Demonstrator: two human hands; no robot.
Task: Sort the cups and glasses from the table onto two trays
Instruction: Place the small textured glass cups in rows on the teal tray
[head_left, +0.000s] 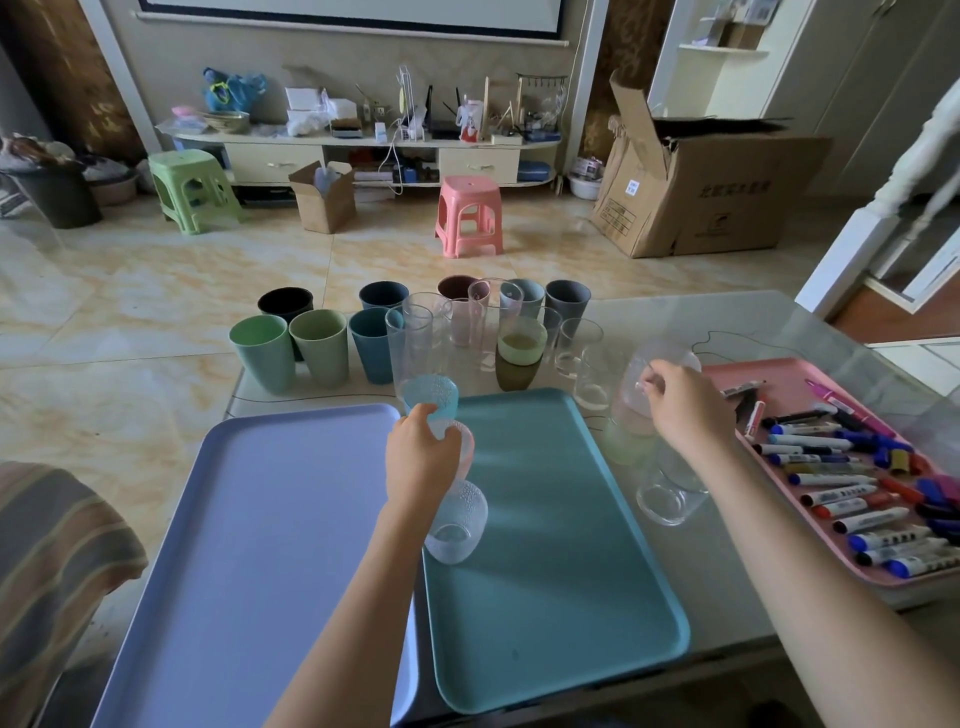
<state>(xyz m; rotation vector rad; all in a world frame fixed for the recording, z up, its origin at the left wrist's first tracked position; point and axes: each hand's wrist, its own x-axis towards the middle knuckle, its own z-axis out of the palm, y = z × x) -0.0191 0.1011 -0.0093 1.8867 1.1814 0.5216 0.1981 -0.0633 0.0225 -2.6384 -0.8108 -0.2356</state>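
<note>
Left hand gripping a dimpled clear glass over the teal tray, right hand pinching a pinkish glass, lilac tray bare, pink tray of markers, cups lined up farther back

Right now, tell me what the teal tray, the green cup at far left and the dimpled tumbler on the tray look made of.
Teal tray: likely plastic or melamine, a smooth, even matte colour with a moulded rim. Green cup: opaque matte plastic, perhaps a fibre blend. Dimpled tumbler: clear, see-through with a pebbled surface; glass or acrylic, can't tell.
</note>
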